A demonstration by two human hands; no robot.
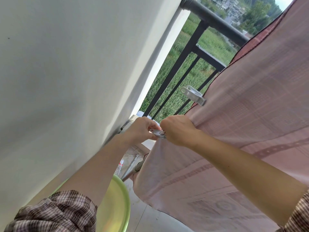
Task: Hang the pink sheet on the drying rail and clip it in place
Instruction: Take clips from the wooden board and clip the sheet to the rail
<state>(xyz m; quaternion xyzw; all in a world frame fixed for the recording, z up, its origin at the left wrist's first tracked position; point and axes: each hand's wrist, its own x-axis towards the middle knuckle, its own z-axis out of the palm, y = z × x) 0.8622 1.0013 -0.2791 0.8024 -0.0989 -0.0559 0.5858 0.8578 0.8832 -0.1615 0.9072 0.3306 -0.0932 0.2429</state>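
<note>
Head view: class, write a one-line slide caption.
Left hand presses a white clip onto the pink sheet bunched in the right hand.

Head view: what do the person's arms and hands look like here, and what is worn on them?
Both hands, the left hand and the right hand, are bare: no gloves, and no rings, watch or bracelet show. The forearms are uncovered. The left sleeve and right sleeve are bunched near the elbows, in a brown fabric with fine pale checks or stripes.

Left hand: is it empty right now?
No: the left hand pinches a white clip against the edge of the pink sheet, which the right hand grips.
</note>
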